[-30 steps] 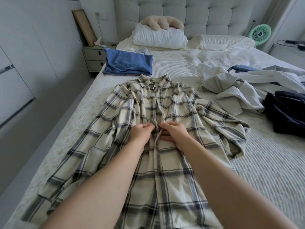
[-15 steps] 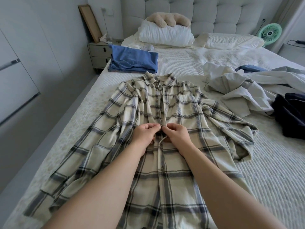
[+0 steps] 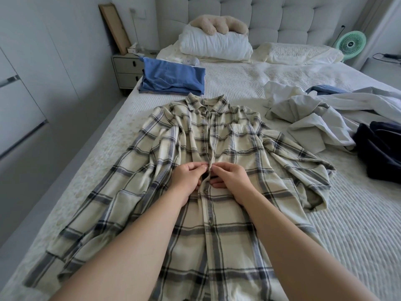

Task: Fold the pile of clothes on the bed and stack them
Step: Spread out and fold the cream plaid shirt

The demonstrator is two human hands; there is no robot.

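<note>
Both hands have kept to the same spot on the shirt front over the last second, fingertips only working closer together at the placket while the view shifted a little. Now the left hand (image 3: 188,178) and the right hand (image 3: 230,178) each pinch an edge of the button placket of the plaid shirt (image 3: 234,231), which lies face up and spread flat on the bed (image 3: 358,224), collar toward the headboard, sleeves out to either side. This looks like doing up a middle button before folding. Flannel of this sort should be soft, light and limp, with no stiffness of its own, so it is best taken by the shoulder seams or side edges and folded against the mattress. A folded blue garment (image 3: 172,79) sits beyond the collar, likely the start of the stack; the unfolded pale clothes (image 3: 312,120) and a dark garment (image 3: 382,153) wait to the right.
</note>
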